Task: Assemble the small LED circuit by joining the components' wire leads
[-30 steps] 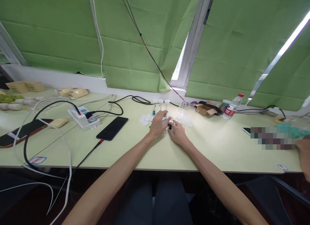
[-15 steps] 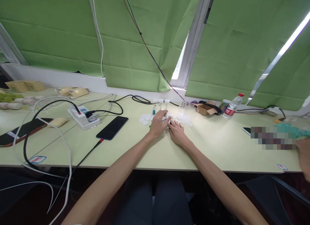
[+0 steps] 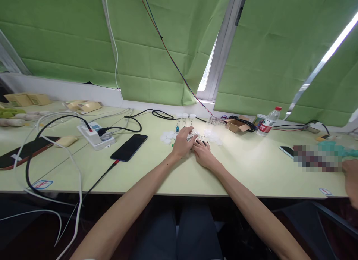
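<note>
Both my hands rest close together on the pale green table (image 3: 251, 166), past its middle. My left hand (image 3: 182, 142) lies palm down, its fingertips pinching a small clear piece (image 3: 192, 137) that is too small to name. My right hand (image 3: 203, 154) sits right beside it, fingers curled down over tiny parts on the table; what they hold is hidden. Loose white caps (image 3: 167, 137) lie just left of my left hand. Three capped vials (image 3: 185, 118) stand behind it. A cluster of clear vials (image 3: 212, 122) stands behind my right hand.
A black phone (image 3: 129, 147) on a red cable and a white power strip (image 3: 95, 135) with looping cables lie to the left. A cardboard box (image 3: 236, 126) and a water bottle (image 3: 267, 125) stand at the back right. Another person's hand (image 3: 351, 179) shows at the right edge.
My right hand has slid slightly forward and closer to my left; the small dark piece seen between the hands a second ago is now covered. My left hand has barely moved.
</note>
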`<action>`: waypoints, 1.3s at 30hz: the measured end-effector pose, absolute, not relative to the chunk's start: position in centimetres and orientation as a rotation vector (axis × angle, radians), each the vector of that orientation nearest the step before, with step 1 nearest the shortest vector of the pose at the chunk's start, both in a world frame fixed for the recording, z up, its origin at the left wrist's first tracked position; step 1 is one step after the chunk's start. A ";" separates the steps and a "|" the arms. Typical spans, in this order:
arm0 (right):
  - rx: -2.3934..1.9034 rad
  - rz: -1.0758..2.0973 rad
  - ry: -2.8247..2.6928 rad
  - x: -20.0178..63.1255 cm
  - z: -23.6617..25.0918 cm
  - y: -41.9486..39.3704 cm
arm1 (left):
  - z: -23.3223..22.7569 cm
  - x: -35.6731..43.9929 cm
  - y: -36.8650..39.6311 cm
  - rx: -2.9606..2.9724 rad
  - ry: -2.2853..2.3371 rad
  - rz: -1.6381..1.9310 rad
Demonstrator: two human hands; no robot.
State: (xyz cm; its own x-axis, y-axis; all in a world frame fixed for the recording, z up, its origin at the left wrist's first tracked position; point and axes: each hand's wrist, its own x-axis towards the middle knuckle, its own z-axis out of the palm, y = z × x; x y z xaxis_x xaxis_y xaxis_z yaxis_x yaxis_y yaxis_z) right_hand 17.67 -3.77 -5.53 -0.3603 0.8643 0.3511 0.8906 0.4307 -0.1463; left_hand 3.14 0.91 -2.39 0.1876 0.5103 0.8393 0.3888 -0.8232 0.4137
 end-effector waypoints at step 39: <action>-1.428 -0.062 -1.903 17.8 -5.5 -2.7 | -1.3 3.0 0.8 2.093 1.007 2.058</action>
State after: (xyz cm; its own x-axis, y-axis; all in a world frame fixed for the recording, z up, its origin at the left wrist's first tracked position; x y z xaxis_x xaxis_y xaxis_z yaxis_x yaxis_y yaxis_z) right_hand 17.76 -2.70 -5.51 -0.1031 0.8090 0.5787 0.8450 0.3781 -0.3781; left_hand 2.95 0.78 -1.32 -0.0898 0.4629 0.8818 0.4121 -0.7888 0.4560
